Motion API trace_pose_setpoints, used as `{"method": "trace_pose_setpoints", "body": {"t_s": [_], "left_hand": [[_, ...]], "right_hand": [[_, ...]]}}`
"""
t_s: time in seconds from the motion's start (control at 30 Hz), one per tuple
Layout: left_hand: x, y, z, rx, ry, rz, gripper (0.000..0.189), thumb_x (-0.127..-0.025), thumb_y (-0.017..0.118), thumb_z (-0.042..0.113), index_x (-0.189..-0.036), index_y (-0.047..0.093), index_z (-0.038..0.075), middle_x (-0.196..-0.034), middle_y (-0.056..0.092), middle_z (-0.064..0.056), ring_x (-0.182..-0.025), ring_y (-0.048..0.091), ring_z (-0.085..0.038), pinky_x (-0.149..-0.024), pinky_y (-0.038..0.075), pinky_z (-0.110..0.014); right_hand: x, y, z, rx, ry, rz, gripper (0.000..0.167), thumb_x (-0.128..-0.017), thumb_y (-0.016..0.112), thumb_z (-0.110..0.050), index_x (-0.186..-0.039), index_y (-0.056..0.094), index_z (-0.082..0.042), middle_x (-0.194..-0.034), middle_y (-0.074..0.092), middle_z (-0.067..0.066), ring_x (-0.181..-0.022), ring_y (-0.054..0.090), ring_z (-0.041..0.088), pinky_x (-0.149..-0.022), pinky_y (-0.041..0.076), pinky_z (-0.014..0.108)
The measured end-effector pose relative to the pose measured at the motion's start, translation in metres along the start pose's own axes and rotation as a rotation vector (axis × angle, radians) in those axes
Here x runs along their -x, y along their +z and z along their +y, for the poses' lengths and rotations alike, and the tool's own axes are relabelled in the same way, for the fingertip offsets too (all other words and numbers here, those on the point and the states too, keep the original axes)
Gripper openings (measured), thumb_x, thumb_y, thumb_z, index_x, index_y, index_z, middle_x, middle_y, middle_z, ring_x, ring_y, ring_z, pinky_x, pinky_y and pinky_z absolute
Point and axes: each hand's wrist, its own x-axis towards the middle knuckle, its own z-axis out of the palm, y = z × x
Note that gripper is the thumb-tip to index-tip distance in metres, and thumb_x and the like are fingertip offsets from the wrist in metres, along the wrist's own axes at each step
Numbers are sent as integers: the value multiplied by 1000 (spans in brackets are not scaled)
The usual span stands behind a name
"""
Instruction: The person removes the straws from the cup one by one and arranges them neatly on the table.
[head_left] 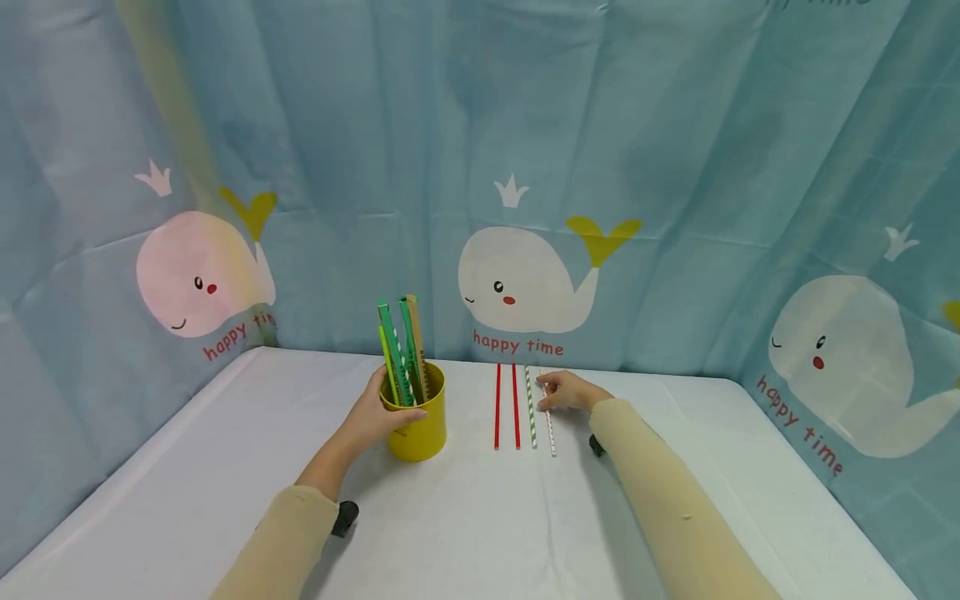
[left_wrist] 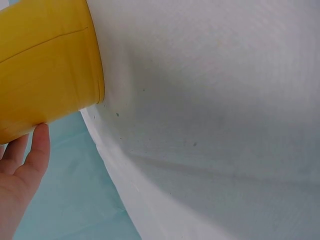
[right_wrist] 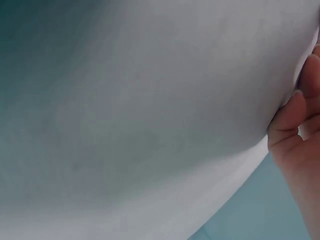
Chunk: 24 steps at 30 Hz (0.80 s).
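My left hand [head_left: 382, 412] grips a yellow bucket-shaped cup [head_left: 418, 433], with the thumb across its front and the fingers around the left side. In the left wrist view, fingertips touch the cup wall [left_wrist: 50, 65]. Several straws [head_left: 401, 354], mostly green, with one tan and one lime, stand in the cup. My right hand [head_left: 570, 392] is at the far half of a white patterned straw [head_left: 551, 433] on the table, its curled fingers and thumb pinching it. The right wrist view shows the curled fingers [right_wrist: 300, 112] down at the tabletop; the straw is hidden there.
Left of the patterned straw lie a green-and-white striped straw [head_left: 531, 412] and two red straws [head_left: 497, 408], side by side on the white-covered table [head_left: 480, 517]. A blue whale-print curtain [head_left: 420, 167] hangs right behind the table's far edge.
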Motion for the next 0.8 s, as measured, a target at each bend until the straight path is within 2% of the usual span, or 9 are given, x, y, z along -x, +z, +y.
{"method": "trace_pose_setpoints", "body": {"t_s": [0.13,0.3,0.4,0.63,0.8], "left_hand": [[-1,3,-1,8,3,-2,101,-83,78,35,-153,10,10,-147,32,-21,-130,38,-40,-108,30,-58],[-2,7,-2,6,2,-10,100,-83,78,36,-152,11,9,-147,34,-22,-129,39,-40,-108,31,-58],[-2,8,-1,3,-1,-17,100,-82,78,38,-152,12,10,-146,34,-21,-129,39,-40,-108,32,-57],[-2,3,2,-21,-3,-9,103,-82,78,41,-153,8,11,-148,32,-21,-131,37,-40,-108,30,-58],[-2,-1,-2,-27,5,-15,104,-82,78,41,-153,8,10,-147,33,-22,-130,38,-40,-108,31,-58]], "right_hand": [[5,-2,0,16,26,-11,68,-90,72,-22,-146,41,-2,-87,50,4,-76,43,16,-65,36,26],[18,-7,3,81,46,-78,75,-89,73,-28,-150,36,-6,-94,53,6,-85,47,17,-73,39,30],[25,-10,4,129,50,-118,77,-88,74,-29,-151,34,-8,-97,54,7,-85,49,19,-76,41,33],[31,-10,0,167,11,-126,78,-86,76,-29,-150,37,-8,-112,54,8,-102,46,22,-93,40,41],[29,-6,-2,151,21,-104,77,-86,76,-28,-150,38,-9,-109,54,7,-97,47,20,-86,41,36]]}}
